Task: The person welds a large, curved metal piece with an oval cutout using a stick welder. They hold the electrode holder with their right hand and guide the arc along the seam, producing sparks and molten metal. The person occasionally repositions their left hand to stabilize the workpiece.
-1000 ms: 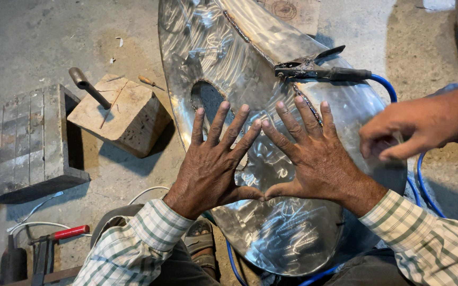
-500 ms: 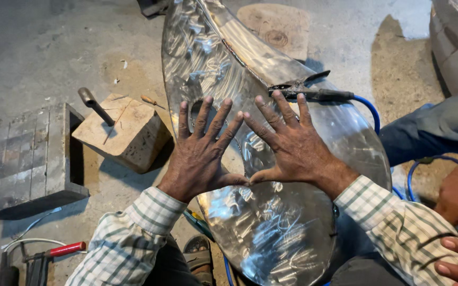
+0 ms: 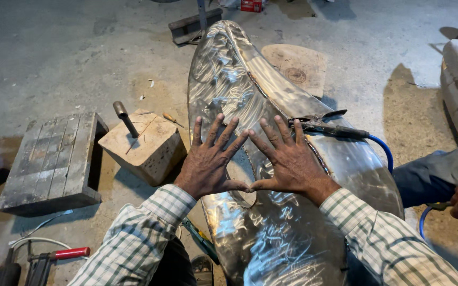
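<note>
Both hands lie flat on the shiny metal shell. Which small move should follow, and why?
Probably keep both palms pressed down. The left hand and right hand lie spread over the metal shell beside its rough seam, and the torch-like tool rests just past the right fingertips.

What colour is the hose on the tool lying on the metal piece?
The hose is blue, seen best in the head view, behind the right hand.

Soft daylight, sharp focus, mild wide-angle bend.
Glare streaked the polished metal shell (image 3: 271, 175); soft shadows fell left of the wooden block (image 3: 143, 144); the frame's corners dimmed and curved slightly.
</note>
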